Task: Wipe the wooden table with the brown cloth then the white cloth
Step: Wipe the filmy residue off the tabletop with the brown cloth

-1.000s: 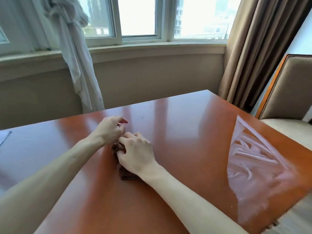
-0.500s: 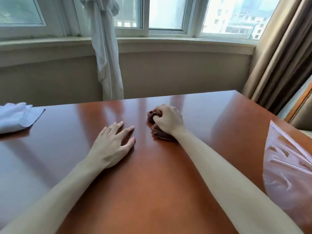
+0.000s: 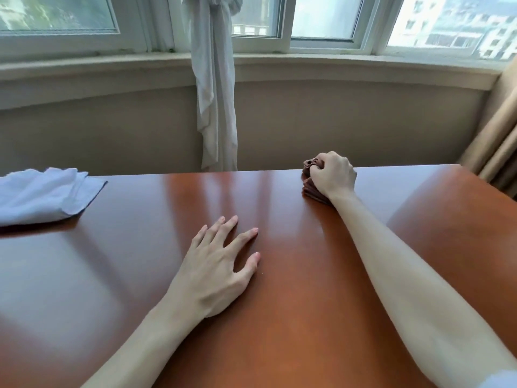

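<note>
Fingers of the right hand [image 3: 333, 175] curl tight around the brown cloth [image 3: 310, 180], bunched up at the far edge of the wooden worktop [image 3: 279, 317], close to the window wall. The left hand [image 3: 218, 264] lies flat on the worktop, nearer than the brown cloth, fingers spread and holding nothing. The white cloth [image 3: 42, 194] lies crumpled, far to the left of the brown cloth.

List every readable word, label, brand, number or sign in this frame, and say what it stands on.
None: no readable text in the head view.
The brown cloth gripped by the right hand, the white cloth and the wooden table under the flat left hand show no print.
The buildings outside the window are too blurred to tell.
</note>
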### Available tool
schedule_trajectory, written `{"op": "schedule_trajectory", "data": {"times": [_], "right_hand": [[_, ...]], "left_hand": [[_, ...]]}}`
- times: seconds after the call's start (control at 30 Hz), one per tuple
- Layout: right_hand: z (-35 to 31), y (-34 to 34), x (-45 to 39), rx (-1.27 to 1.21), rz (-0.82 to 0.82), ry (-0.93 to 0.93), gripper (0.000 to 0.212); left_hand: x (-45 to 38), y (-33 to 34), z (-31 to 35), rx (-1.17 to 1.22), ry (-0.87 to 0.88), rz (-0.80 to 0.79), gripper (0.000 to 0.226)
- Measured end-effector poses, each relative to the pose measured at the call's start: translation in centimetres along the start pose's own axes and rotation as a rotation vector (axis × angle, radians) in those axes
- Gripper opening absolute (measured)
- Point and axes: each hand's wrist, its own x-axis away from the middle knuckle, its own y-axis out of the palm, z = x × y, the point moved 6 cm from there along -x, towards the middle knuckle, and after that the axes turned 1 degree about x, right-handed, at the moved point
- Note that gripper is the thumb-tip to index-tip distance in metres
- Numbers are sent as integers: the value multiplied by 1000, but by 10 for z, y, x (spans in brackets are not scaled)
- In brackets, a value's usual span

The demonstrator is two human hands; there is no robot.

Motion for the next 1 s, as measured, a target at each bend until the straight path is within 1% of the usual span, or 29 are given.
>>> {"op": "schedule_trajectory", "data": {"times": [0.07,0.1,0.13,0.17,0.2,0.23,0.27,0.33,0.37,0.43,0.5,0.53,0.63,0.77,0.87,0.93,1.0], "right_hand": [[-22,-5,36,-13,-39,-54,16],[-37,-8,59,-25,-74,-95,17],[-53,-12,84,-44,-115,-143,19],[-70,-16,111,-68,-154,-203,20],[-87,-21,140,-94,-193,-269,21],[-103,-26,171,-122,-227,-339,23],[-119,-32,203,-155,-256,-412,26],[-148,-46,259,-243,-299,-559,30],[-159,-49,279,-282,-324,-620,31],[-175,-47,295,-316,-380,-687,32],[-186,-37,281,-326,-392,-660,33],[-191,-29,269,-319,-382,-637,32],[-207,2,219,-284,-342,-570,30],[-218,45,133,-221,-282,-436,27],[-216,63,82,-184,-248,-323,25],[-216,70,69,-160,-238,-301,24],[-219,70,69,-142,-238,-296,23]], "left_hand": [[-3,-2,-1,81,-1,-2,62],[-4,-6,-4,183,-20,4,61],[-5,-12,-8,334,-49,8,56],[-5,-19,-12,499,-72,14,45],[-4,-27,-17,614,-81,32,33],[-1,-38,-24,634,-72,74,28],[2,-50,-34,583,-56,132,28],[8,-70,-58,373,-22,220,31],[12,-75,-71,255,-22,205,32],[21,-78,-101,50,-109,92,39],[33,-74,-124,-72,-202,-13,57],[39,-71,-130,-88,-226,-35,66],[47,-59,-140,-97,-254,-24,80],[45,-54,-146,-116,-264,49,77],[44,-54,-148,-115,-256,86,73],[46,-53,-147,-107,-270,88,71],[45,-53,-149,-104,-283,55,72]]}}
